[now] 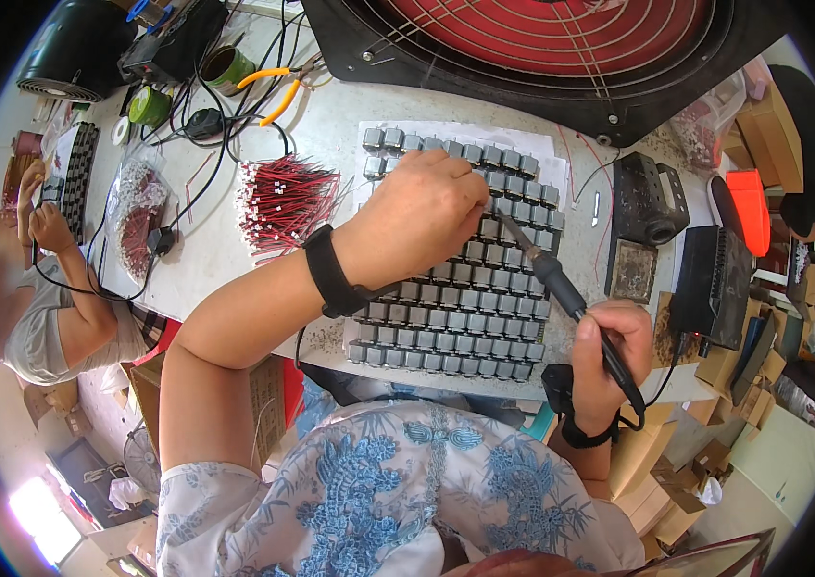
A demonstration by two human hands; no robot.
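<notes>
Rows of small silver block-shaped parts, apparently little motors (446, 320), stand packed together on the white table in front of me. My left hand (426, 204) reaches over their upper rows, its fingers pinched together near the right side; whatever they hold is hidden. In my right hand (609, 361) is a black soldering iron (561, 281), gripped by its handle with the cord trailing below. The iron's metal tip points up and left, close to the motors just right of my left fingers. Whether it touches one I cannot tell. Left of the rows lies a bundle of red and black wires (284, 204) with white connectors.
A large black-framed fan (542, 120) borders the far side. To the right are an iron stand (651, 197), a tip-cleaning tray (634, 269) and a black control box (712, 288). Orange-handled pliers (281, 100) and cables lie upper left. Another person (71, 298) works at the left.
</notes>
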